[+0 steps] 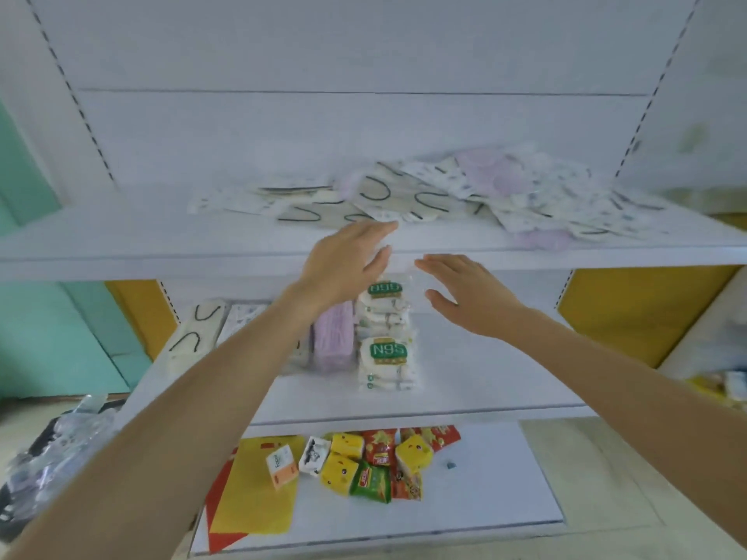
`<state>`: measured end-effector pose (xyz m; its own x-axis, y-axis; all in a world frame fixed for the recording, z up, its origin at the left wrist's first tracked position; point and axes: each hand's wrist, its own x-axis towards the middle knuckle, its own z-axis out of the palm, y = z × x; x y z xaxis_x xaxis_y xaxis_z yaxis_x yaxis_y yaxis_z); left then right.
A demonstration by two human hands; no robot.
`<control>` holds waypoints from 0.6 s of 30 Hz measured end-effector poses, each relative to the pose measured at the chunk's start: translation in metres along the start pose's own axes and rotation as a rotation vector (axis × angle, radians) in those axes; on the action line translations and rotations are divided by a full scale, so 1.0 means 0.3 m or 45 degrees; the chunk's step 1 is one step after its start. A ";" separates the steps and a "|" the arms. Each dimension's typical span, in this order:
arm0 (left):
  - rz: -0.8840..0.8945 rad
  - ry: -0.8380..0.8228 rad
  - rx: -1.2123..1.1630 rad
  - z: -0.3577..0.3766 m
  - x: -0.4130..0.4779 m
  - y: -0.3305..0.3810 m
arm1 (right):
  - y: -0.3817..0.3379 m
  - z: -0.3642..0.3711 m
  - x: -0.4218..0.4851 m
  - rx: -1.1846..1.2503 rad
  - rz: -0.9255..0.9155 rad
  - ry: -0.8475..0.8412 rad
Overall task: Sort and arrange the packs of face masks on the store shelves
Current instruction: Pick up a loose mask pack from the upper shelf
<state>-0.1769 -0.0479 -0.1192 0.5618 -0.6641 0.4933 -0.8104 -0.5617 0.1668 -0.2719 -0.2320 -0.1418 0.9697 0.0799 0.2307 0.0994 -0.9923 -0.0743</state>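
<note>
A loose heap of face mask packs (pixel 465 192), white, patterned and lilac, lies scattered on the upper white shelf (pixel 161 244). On the middle shelf (pixel 485 381) several packs stand sorted: a white pack with black loops (pixel 194 333), a lilac pack (pixel 333 337) and stacked N95 packs (pixel 386 353). My left hand (pixel 347 260) reaches up with straight fingers, its tips at the front of the heap. My right hand (pixel 469 293) hovers flat in front of the upper shelf's edge. Neither hand holds anything.
The bottom shelf (pixel 505 478) carries yellow, red and green snack packets (pixel 372 466) and a yellow and red sheet (pixel 258 491). A dark bin with plastic-wrapped packs (pixel 56 458) sits at the lower left. Yellow panels flank the shelving.
</note>
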 end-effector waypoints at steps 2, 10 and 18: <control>-0.062 0.017 -0.009 0.000 0.083 0.043 | 0.092 -0.049 -0.006 0.007 0.048 0.062; -0.023 -0.285 0.055 0.125 0.327 0.129 | 0.423 -0.104 0.064 -0.022 0.643 0.044; 0.079 -0.365 -0.041 0.284 0.635 0.146 | 0.463 -0.061 0.156 0.064 0.405 -0.146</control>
<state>-0.0913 -0.2410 -0.0908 0.5311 -0.8117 0.2430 -0.8471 -0.5025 0.1727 -0.2169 -0.3679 -0.1236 0.9724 -0.2199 0.0781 -0.2039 -0.9635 -0.1737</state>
